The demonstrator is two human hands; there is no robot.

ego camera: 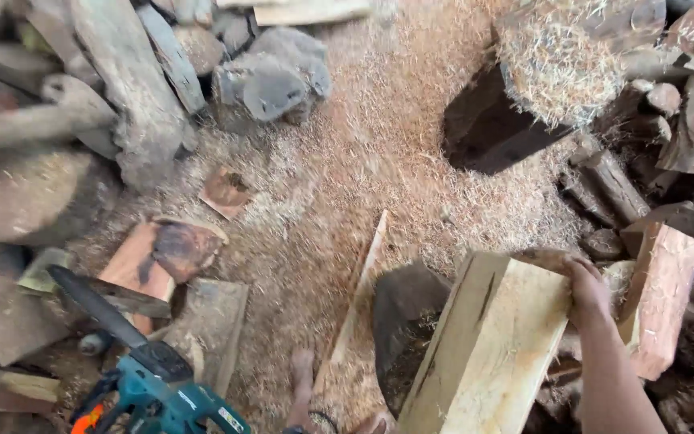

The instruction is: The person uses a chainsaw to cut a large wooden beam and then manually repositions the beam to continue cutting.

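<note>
Pale squared timber block [487, 345], faintly cracked, seemingly fresh-sawn.

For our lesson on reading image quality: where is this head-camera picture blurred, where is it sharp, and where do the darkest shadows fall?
Head view: motion blur smears the log pile at upper left and the sawdust floor; the pale wood block under the right hand and the teal chainsaw look sharper; the deepest shadow lies beneath the stump at upper right; soft daylight, no glare.

No packages, labels, signs or screens were visible in this view. It contained only wood, sawdust and a tool, and none of them carried a readable sticker or display.
</note>
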